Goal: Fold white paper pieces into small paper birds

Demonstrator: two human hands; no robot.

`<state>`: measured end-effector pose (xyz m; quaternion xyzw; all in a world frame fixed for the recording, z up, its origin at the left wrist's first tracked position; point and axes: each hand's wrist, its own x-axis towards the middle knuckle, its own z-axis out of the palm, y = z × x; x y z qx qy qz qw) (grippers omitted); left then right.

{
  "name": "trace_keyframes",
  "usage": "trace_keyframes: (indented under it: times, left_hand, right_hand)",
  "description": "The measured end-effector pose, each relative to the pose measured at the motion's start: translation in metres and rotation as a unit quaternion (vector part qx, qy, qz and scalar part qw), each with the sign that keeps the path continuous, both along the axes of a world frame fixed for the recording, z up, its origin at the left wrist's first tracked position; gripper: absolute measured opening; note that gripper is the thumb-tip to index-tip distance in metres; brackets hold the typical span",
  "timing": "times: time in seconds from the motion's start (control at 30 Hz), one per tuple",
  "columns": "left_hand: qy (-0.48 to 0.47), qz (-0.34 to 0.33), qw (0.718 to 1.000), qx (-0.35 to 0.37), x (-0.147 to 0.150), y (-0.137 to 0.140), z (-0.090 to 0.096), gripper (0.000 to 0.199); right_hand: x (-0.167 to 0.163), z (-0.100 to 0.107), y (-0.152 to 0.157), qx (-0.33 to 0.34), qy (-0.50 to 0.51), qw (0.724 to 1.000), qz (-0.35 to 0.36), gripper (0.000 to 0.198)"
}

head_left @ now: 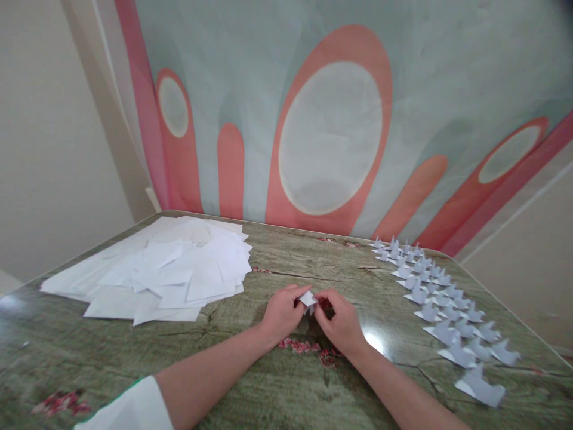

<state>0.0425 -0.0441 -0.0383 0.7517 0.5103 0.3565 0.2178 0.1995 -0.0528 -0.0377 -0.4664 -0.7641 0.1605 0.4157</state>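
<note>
Between my two hands, just over the middle of the table, is a small white folded paper figure (308,300). My left hand (283,312) pinches its left side with thumb and forefinger. On the other side, my right hand (339,319) grips it the same way, its fingers curled. Parts of the folded paper are hidden behind my fingertips. Along the right side of the table stand rows of finished-looking white origami birds (463,349), apart from my hands. A wide loose pile of white paper sheets (179,269) lies to the left.
The wood-patterned table (215,370) has printed pink flowers and dark crack lines. Behind its far edge rises a pale green wall covering (416,71) with coral shapes and white ovals. A bright light reflection shows beside my right wrist.
</note>
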Motion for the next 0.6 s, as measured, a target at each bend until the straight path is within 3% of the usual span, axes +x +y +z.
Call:
trace_keyframes:
  times: [0.33, 0.47, 0.6]
  left_hand:
    - [-0.034, -0.023, 0.999, -0.025, 0.001, -0.002, 0.002, 0.044]
    - [-0.024, -0.054, 0.997, -0.039, 0.001, -0.001, 0.005, 0.04]
    - [0.044, -0.08, 0.996, 0.01, -0.001, -0.004, 0.013, 0.036]
  right_hand:
    - [0.001, -0.003, 0.006, -0.138, 0.129, 0.982, 0.015, 0.012]
    - [0.002, -0.006, 0.008, -0.154, 0.134, 0.979, 0.012, 0.011]
    - [0.003, -0.008, 0.009, -0.14, 0.09, 0.986, 0.014, 0.01]
